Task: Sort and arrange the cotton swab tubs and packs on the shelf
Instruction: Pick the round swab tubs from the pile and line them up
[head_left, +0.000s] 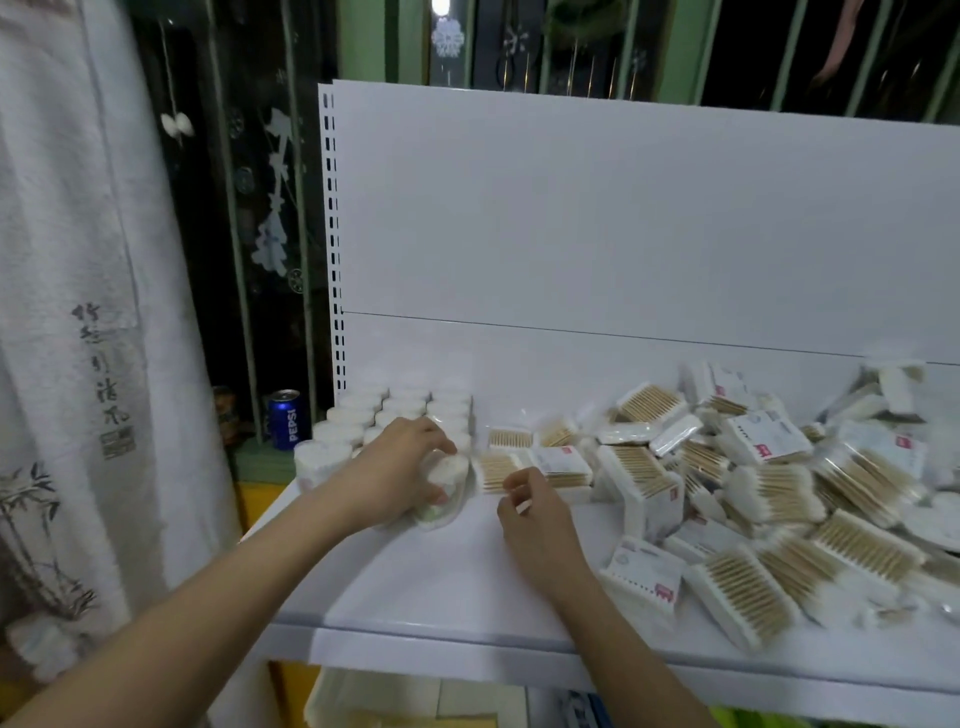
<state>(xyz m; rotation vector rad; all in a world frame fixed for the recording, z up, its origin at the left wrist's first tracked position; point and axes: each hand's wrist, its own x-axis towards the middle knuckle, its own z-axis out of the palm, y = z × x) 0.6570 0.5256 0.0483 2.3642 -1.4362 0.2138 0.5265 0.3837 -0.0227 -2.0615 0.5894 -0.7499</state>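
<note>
Round white cotton swab tubs stand in neat rows at the back left of the white shelf. My left hand grips another round swab tub lying tilted on the shelf just in front of the rows. My right hand hovers beside it, fingers loosely curled, holding nothing that I can make out. A loose heap of flat swab packs with wooden sticks covers the right half of the shelf. A few packs lie flat just beyond my right hand.
A white back panel rises behind the shelf. A blue Pepsi can stands off the shelf's left end. A white printed cloth hangs at the far left. A lower shelf with goods shows beneath.
</note>
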